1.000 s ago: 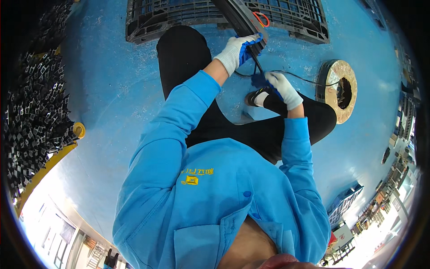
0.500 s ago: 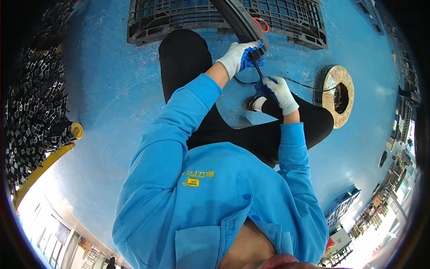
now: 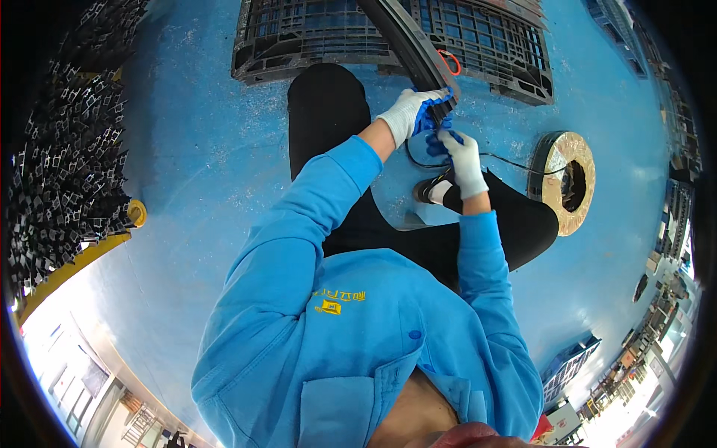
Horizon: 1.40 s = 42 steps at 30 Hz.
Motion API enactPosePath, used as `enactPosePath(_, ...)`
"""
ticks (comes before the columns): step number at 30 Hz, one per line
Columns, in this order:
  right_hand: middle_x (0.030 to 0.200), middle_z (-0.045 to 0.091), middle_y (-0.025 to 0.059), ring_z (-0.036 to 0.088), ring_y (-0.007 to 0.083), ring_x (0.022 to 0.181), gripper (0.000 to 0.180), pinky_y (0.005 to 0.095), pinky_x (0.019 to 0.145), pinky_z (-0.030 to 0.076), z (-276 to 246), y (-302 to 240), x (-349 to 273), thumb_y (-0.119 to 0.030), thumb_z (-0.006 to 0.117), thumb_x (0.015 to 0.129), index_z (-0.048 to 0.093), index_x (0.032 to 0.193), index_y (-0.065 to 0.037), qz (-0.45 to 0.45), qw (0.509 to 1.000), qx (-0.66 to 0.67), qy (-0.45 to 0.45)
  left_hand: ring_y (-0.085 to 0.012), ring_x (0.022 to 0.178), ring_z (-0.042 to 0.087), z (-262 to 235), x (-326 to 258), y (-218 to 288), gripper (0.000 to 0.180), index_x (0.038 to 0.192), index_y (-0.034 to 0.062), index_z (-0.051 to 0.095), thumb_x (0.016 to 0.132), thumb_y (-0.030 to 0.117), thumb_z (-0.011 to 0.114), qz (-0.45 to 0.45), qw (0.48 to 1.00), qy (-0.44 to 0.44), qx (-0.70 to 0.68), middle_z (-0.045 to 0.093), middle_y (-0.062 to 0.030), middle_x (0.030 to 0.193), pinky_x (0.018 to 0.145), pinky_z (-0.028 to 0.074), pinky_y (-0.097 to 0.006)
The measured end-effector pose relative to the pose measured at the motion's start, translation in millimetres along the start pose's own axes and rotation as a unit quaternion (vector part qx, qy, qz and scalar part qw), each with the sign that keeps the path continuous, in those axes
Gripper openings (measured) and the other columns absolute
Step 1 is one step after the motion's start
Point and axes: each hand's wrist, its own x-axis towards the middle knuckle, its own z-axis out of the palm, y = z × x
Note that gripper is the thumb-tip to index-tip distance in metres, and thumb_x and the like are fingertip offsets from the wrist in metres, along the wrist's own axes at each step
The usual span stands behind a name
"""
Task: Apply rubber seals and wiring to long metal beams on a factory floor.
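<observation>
A bundle of long black profiles (image 3: 409,48) slants down from the top edge. My left hand (image 3: 412,113), in a white glove with a blue palm, is closed round its near end. Just below that end, my gloved right hand (image 3: 463,158) has its fingers pinched together on a thin black strip, mostly hidden there by the glove. The loose black strip (image 3: 515,163) runs on to the right, into a wrapped ring-shaped coil (image 3: 555,181) on the floor. A small orange-red loop (image 3: 452,63) shows beside the profiles.
Black plastic pallets (image 3: 314,46) lie under the profiles at the top. A dense stack of cut black profiles (image 3: 67,164) rises at the left by a yellow rail (image 3: 71,276). My bent legs (image 3: 328,112) flank the work on the blue floor (image 3: 194,164).
My right hand has come up closer to the profile end, and the strip stretch between my hands is shorter. My left hand keeps its hold. The whole view has shifted slightly.
</observation>
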Motion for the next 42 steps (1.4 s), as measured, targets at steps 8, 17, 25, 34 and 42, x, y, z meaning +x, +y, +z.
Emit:
enactPosePath(8,0.082,0.064,0.0078,0.057,0.0153,0.07,0.026,0.026,0.07,0.047,-28.4,15.5,-1.8,-0.015,0.055,0.086,0.063,0.096,0.008,0.022,0.993,-0.049,-0.101,-0.0237,0.069,0.065,-2.3,-2.2,5.8,0.03,0.104,-0.0083,0.056,0.082,0.008,0.066,0.009,0.997,-0.043,-0.061,0.065,-0.0174,0.089,0.063,0.058,-0.035)
enactPosePath(17,0.084,0.065,0.0089,0.057,0.0143,0.074,0.033,0.0229,0.074,0.046,3.7,0.0,8.0,-0.02,0.056,0.086,0.062,0.099,0.01,-0.059,0.998,-0.03,-0.003,-0.0249,0.07,0.065,-4.4,1.7,6.3,0.03,0.105,-0.0077,0.055,0.081,0.008,0.066,0.003,0.997,-0.041,-0.06,0.065,-0.0175,0.09,0.064,0.058,-0.036)
enactPosePath(25,0.081,0.065,0.008,0.056,0.0141,0.067,0.024,0.0226,0.067,0.047,4.2,3.6,7.2,-0.015,0.056,0.085,0.064,0.093,0.007,-0.001,0.999,0.03,-0.027,-0.0256,0.071,0.065,-4.3,6.1,-3.1,0.03,0.105,-0.0077,0.055,0.082,0.008,0.065,0.055,0.995,-0.024,-0.076,0.065,-0.0177,0.09,0.065,0.058,-0.037)
enactPosePath(34,0.081,0.064,0.0055,0.055,0.0123,0.07,0.027,0.0208,0.07,0.045,-27.5,63.5,27.6,-0.017,0.057,0.085,0.064,0.095,0.008,-0.068,0.996,0.041,-0.044,-0.0265,0.072,0.066,-4.0,8.8,-1.4,0.029,0.104,-0.0077,0.054,0.083,0.008,0.064,0.04,0.994,-0.06,-0.087,0.065,-0.0179,0.09,0.067,0.058,-0.04)
enactPosePath(42,0.076,0.065,0.0092,0.059,0.0162,0.066,0.028,0.0217,0.065,0.047,-8.9,-15.0,10.0,-0.02,0.056,0.086,0.063,0.092,0.007,0.045,0.995,0.075,-0.057,-0.0268,0.072,0.066,-13.0,21.0,-5.7,0.026,0.104,-0.0074,0.056,0.084,0.008,0.063,0.014,0.994,-0.08,-0.074,0.065,-0.0174,0.09,0.067,0.058,-0.041)
